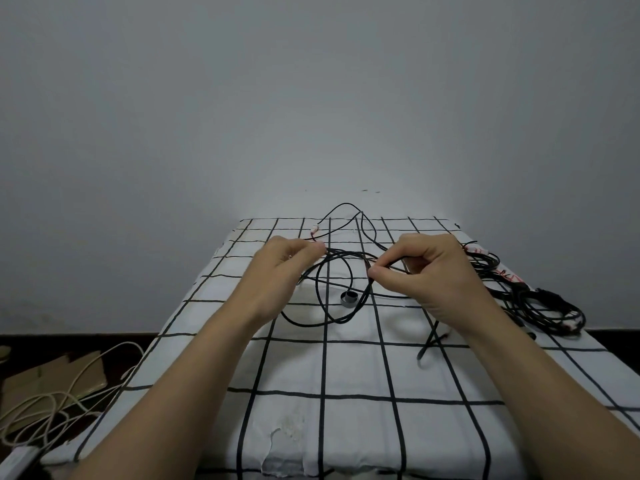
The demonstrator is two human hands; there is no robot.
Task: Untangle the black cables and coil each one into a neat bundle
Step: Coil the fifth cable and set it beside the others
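Head view: pale cords (52, 403) lie on the floor at far left. Over the checked tabletop (353, 368), the left hand (280, 265) pinches a looping black cable (363, 296). The right hand (433, 271) pinches it too. A tangled black cable pile (540, 306) rests at the tabletop's right edge.

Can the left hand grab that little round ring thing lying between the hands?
Probably yes, once it lets go. The left hand pinches a black cable, so it is busy. The little ring lies close by on the checked cloth, among the cable loops, with nothing covering it.
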